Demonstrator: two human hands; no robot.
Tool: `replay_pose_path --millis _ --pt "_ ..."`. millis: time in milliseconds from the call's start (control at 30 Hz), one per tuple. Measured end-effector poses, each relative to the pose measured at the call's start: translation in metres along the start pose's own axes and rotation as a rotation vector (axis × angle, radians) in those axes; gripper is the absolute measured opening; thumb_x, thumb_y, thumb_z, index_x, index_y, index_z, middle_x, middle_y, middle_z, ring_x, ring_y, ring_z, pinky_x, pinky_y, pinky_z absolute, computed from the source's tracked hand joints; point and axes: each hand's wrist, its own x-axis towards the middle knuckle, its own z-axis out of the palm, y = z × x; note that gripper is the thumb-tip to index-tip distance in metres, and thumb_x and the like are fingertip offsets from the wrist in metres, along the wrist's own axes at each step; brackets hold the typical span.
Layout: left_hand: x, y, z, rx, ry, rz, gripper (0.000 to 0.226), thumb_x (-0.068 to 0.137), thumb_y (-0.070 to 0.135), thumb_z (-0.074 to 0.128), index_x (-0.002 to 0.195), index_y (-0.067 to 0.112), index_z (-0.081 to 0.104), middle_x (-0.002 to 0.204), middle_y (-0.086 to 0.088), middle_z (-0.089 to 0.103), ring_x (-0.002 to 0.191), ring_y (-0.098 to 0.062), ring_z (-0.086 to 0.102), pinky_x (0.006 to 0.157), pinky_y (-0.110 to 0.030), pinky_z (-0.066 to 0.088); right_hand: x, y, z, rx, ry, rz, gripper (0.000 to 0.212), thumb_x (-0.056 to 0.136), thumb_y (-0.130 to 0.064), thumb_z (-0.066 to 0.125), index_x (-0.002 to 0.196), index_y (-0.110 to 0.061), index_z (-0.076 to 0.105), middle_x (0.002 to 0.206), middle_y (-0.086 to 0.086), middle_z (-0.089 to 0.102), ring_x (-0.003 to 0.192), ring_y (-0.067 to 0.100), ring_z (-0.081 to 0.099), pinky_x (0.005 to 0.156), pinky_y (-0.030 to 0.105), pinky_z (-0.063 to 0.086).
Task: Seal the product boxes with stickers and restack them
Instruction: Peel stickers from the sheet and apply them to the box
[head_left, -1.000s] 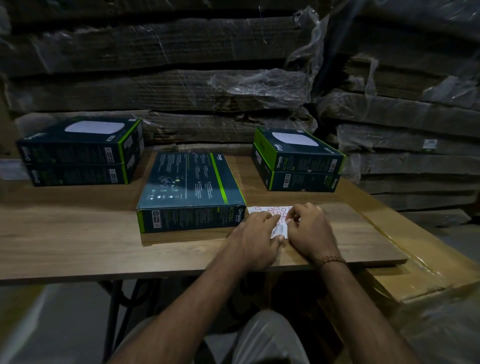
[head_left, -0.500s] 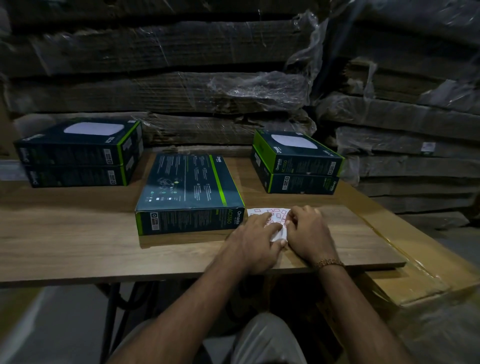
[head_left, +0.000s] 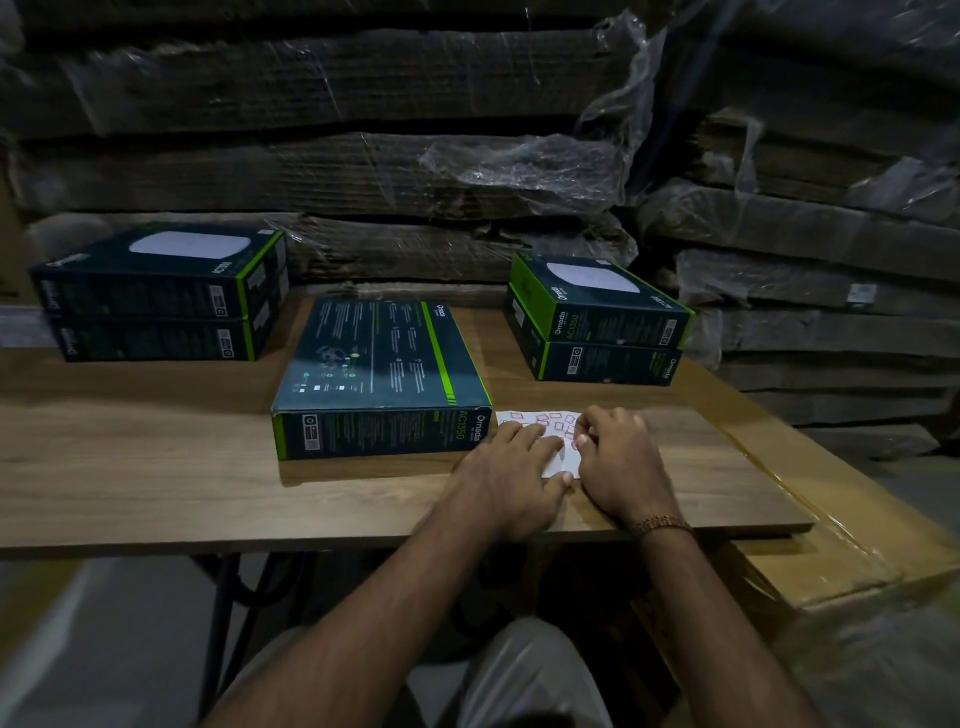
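Both my hands are down on the sticker sheet, which lies flat near the front edge of the desk, toward its right end. My left hand presses the sheet with fingers laid fairly straight and the thumb at the sheet's near edge. My right hand has its fingers curled in at the sheet's right side, seemingly picking at a sticker, though I cannot tell whether one has lifted.

So I judge this as the peeling step: get one sticker free before any sealing.

Just left of the sheet, touching or nearly so, lies the single box, flat, its end flap facing me. That looks like the one to seal next. The next move calls for lifting a sticker cleanly and laying it across that flap's seam.

Further back, a left stack of two boxes sits near the far left corner, and a right stack of two toward the far right edge; which receives the sealed box I cannot say.
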Motion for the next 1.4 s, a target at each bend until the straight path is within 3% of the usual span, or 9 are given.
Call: replay_pose_path --millis 133,533,1100,1400 --pt "0.0001 -0.0006 0.0006 0.003 -0.004 0.011 0.063 0.11 0.055 0.035 0.165 0.023 0.035 0.174 -0.004 0.03 0.157 -0.025 0.024 0.128 -0.047 0.026 -0.0018 0.0005 -0.0009 0.01 -0.004 0.004 0.008 0.106 -0.03 0.055 0.111 -0.028 0.06 0.115 0.002 0.058 0.11 0.021 0.046 0.095 0.046 0.05" --pt "-0.0008 -0.0001 -0.0001 0.009 -0.002 0.015 0.063 0.11 0.054 0.035 0.164 0.022 0.035 0.173 -0.005 0.031 0.156 -0.025 0.025 0.127 -0.047 0.027 -0.0043 0.0011 -0.0033 0.041 0.015 -0.008 0.005 0.106 -0.027 0.054 0.102 -0.027 0.056 0.107 0.002 0.058 0.105 0.024 0.048 0.092 0.047 0.049" --pt "-0.0003 0.0003 0.0002 0.003 0.0 0.014 0.063 0.11 0.054 0.034 0.165 0.022 0.034 0.174 -0.005 0.03 0.157 -0.025 0.024 0.127 -0.049 0.028 -0.0039 -0.0001 -0.0042 0.029 0.011 0.004 0.01 0.109 -0.025 0.049 0.113 -0.021 0.057 0.114 0.007 0.059 0.107 0.024 0.048 0.093 0.046 0.047" --pt "-0.003 0.0009 0.0011 -0.023 0.067 0.02 0.064 0.109 0.053 0.04 0.166 0.025 0.033 0.171 -0.002 0.036 0.154 -0.024 0.029 0.125 -0.044 0.029 -0.0063 -0.003 -0.0083 0.085 0.019 0.034 0.007 0.109 -0.021 0.048 0.103 -0.024 0.05 0.11 0.005 0.059 0.107 0.025 0.049 0.092 0.047 0.048"
